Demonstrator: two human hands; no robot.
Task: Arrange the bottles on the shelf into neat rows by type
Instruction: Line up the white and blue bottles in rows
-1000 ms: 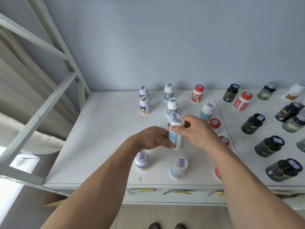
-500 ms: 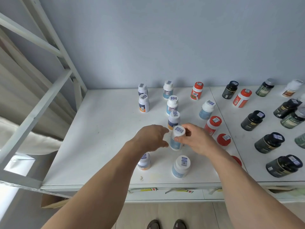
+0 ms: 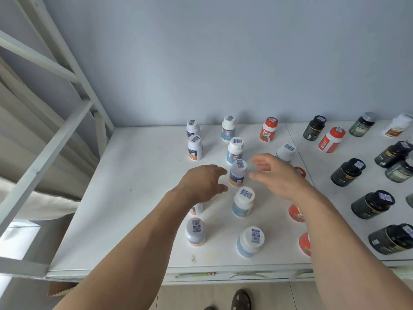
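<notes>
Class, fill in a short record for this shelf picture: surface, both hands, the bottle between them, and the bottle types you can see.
surface: white shelf
left hand: open, holding nothing
right hand: open, holding nothing
bottle between hands: orange-banded white bottle, upright, not gripped
types seen: white bottles with orange or blue labels, red bottles, dark bottles

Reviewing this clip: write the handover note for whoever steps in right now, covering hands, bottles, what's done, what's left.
Left hand and right hand: both open, holding nothing, flanking an orange-label white bottle that stands in the blue-label column.
Done: white bottles stand in two rough columns on the left of the shelf.
Left: pull that orange-label bottle over to the orange-label column; straighten the red bottles, partly hidden by the right arm; line up the dark bottles on the right.
</notes>
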